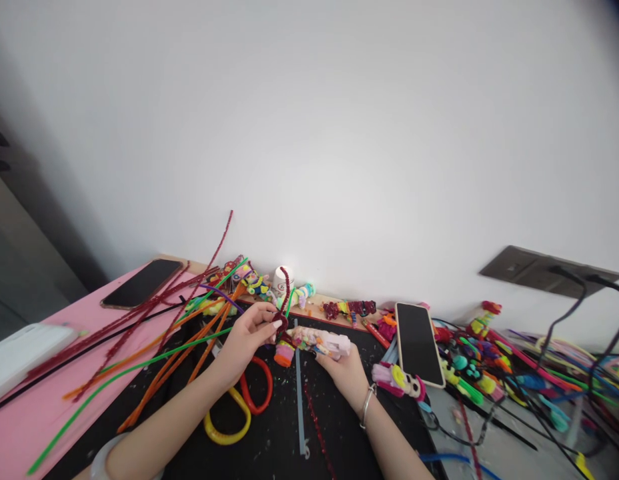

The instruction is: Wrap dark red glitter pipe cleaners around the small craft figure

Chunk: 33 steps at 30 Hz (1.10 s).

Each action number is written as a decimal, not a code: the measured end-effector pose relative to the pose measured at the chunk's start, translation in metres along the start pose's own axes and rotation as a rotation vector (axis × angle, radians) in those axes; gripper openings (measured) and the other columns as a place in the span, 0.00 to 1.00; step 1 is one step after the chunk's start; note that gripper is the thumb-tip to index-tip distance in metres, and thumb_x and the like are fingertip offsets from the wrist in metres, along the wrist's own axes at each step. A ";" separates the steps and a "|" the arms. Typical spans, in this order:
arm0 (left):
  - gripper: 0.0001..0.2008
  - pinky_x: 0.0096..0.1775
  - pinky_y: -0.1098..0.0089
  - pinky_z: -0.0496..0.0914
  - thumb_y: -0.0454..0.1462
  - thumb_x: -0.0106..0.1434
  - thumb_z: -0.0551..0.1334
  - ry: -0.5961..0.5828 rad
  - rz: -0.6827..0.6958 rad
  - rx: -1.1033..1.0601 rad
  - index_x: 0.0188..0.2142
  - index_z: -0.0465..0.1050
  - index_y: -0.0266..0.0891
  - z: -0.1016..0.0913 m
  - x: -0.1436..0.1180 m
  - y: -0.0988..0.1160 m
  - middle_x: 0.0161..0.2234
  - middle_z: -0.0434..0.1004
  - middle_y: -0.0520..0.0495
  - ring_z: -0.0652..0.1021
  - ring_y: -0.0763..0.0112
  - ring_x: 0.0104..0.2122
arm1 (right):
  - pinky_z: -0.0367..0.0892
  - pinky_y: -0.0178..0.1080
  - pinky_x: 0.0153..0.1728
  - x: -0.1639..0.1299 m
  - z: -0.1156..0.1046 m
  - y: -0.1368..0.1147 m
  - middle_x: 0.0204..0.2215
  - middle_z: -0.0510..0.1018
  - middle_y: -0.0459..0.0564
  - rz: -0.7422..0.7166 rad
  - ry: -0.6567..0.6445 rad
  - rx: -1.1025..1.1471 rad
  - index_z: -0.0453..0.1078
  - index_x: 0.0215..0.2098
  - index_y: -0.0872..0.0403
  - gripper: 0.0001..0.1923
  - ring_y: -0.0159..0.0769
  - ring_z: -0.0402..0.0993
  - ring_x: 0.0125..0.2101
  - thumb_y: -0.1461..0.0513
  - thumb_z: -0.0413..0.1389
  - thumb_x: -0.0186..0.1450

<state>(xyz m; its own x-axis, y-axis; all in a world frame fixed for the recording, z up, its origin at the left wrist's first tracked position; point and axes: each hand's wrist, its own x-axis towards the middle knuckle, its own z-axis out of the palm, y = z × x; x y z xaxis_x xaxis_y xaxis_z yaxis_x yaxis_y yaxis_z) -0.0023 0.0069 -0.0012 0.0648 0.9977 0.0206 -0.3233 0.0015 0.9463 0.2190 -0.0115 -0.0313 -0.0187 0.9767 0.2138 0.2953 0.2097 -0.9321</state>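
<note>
My left hand (pixel 255 327) is closed, pinching a dark red pipe cleaner (pixel 286 283) whose free end stands up and whose lower part is coiled at the fingertips. Wrapped round a pale pink glue gun (pixel 322 341) with colourful decoration, my right hand (pixel 347 373) keeps its tip pointed left, close to the coil. Whether the tip touches the coil I cannot tell. Just below the coil is a small pink and orange fuzzy piece (pixel 284 355); what holds it up is hidden. Scissors with one red and one yellow handle (pixel 226 437) lie below my left hand.
Loose red, orange and green pipe cleaners (pixel 154 387) spread across the left side. Phones lie at left (pixel 142 283) and right (pixel 420 343). A paper cup (pixel 283 280) and several pipe-cleaner figures (pixel 349 309) line the wall. Black cables (pixel 564 327) run from the socket plate (pixel 529 270).
</note>
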 end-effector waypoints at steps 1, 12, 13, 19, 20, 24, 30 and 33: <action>0.17 0.29 0.73 0.67 0.41 0.53 0.73 -0.002 0.000 -0.005 0.39 0.72 0.41 0.000 0.000 0.000 0.32 0.73 0.54 0.73 0.75 0.25 | 0.78 0.40 0.37 0.000 0.000 -0.001 0.31 0.87 0.50 0.000 -0.004 -0.001 0.78 0.30 0.53 0.05 0.44 0.84 0.34 0.65 0.65 0.53; 0.17 0.29 0.74 0.67 0.40 0.53 0.74 -0.010 -0.018 -0.037 0.39 0.72 0.40 0.001 -0.001 0.001 0.32 0.72 0.55 0.72 0.77 0.25 | 0.79 0.39 0.37 0.000 -0.001 -0.001 0.32 0.87 0.51 0.009 0.009 0.022 0.79 0.32 0.53 0.07 0.44 0.84 0.34 0.65 0.64 0.53; 0.17 0.29 0.74 0.67 0.40 0.53 0.74 -0.009 -0.018 -0.037 0.39 0.72 0.40 0.000 -0.001 0.001 0.32 0.72 0.55 0.72 0.77 0.25 | 0.79 0.39 0.37 0.000 -0.001 -0.001 0.32 0.87 0.51 0.011 0.017 0.030 0.79 0.32 0.54 0.07 0.44 0.84 0.34 0.64 0.65 0.53; 0.17 0.29 0.73 0.67 0.40 0.54 0.73 -0.010 -0.018 -0.023 0.39 0.71 0.39 0.000 -0.001 0.002 0.32 0.72 0.55 0.72 0.77 0.25 | 0.79 0.42 0.38 0.000 -0.002 -0.001 0.34 0.87 0.53 0.018 0.027 0.060 0.80 0.34 0.54 0.09 0.46 0.85 0.36 0.62 0.67 0.54; 0.17 0.30 0.73 0.67 0.40 0.54 0.73 -0.009 -0.019 -0.022 0.40 0.71 0.39 0.001 -0.001 0.002 0.32 0.72 0.55 0.72 0.77 0.25 | 0.80 0.42 0.38 0.000 -0.002 -0.001 0.34 0.87 0.53 0.020 0.027 0.064 0.80 0.34 0.54 0.09 0.47 0.85 0.36 0.61 0.67 0.54; 0.17 0.29 0.73 0.67 0.40 0.54 0.73 -0.011 -0.017 -0.020 0.40 0.71 0.39 0.000 -0.001 0.001 0.32 0.71 0.55 0.71 0.77 0.25 | 0.80 0.42 0.38 0.000 -0.001 0.001 0.35 0.87 0.53 0.019 0.024 0.073 0.80 0.34 0.53 0.09 0.47 0.85 0.37 0.62 0.66 0.54; 0.16 0.29 0.73 0.66 0.39 0.56 0.72 -0.050 -0.002 -0.026 0.40 0.71 0.40 -0.001 -0.001 -0.002 0.32 0.70 0.56 0.71 0.77 0.25 | 0.80 0.42 0.39 0.001 -0.001 0.004 0.36 0.87 0.52 -0.002 0.041 0.085 0.80 0.35 0.53 0.10 0.46 0.85 0.36 0.62 0.65 0.54; 0.15 0.29 0.73 0.67 0.39 0.57 0.71 -0.069 0.005 -0.026 0.40 0.71 0.40 -0.002 0.000 -0.005 0.32 0.70 0.56 0.71 0.77 0.25 | 0.79 0.43 0.40 0.002 -0.001 0.003 0.37 0.87 0.54 -0.015 0.043 0.099 0.80 0.37 0.54 0.11 0.46 0.85 0.37 0.63 0.65 0.54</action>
<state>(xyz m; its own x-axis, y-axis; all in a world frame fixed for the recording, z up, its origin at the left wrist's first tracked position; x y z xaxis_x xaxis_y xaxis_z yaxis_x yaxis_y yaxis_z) -0.0023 0.0070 -0.0060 0.1278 0.9906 0.0480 -0.3479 -0.0006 0.9375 0.2212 -0.0089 -0.0337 0.0198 0.9711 0.2380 0.1991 0.2294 -0.9527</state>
